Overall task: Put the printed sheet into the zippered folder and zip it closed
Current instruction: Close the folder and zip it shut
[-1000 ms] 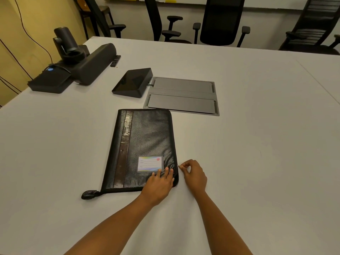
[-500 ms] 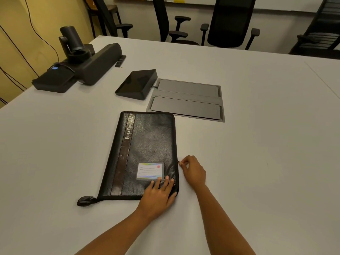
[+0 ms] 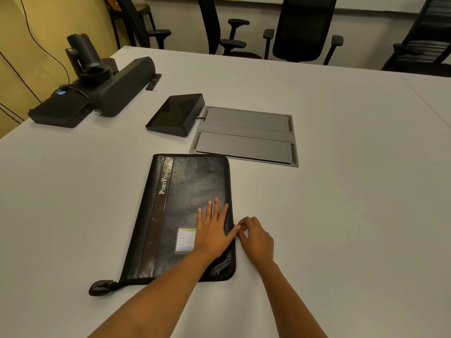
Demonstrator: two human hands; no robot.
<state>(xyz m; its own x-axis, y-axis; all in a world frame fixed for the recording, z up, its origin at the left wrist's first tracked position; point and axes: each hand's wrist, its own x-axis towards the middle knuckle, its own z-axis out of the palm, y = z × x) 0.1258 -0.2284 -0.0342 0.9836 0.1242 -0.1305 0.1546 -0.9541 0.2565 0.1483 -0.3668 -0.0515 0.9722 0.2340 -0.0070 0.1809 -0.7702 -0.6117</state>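
You're pressing your left hand point(image 3: 212, 236) flat, fingers straight and spread, on the closed zippered folder point(image 3: 190, 191) lying on the table point(image 3: 341, 215). Your right hand point(image 3: 256, 237) is pinching the zipper pull point(image 3: 236, 226) at the folder's right edge. Sheet isn't showing. Risk: folder sliding, or teeth snagging at the far corner. Right side is giving room; grey hatch panel point(image 3: 244, 135) is sitting just beyond the far edge.

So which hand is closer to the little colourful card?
Left. The left hand lies flat on the folder, covering the card's right edge. The right hand is off the folder, beside its right edge, fingers pinching the zip.
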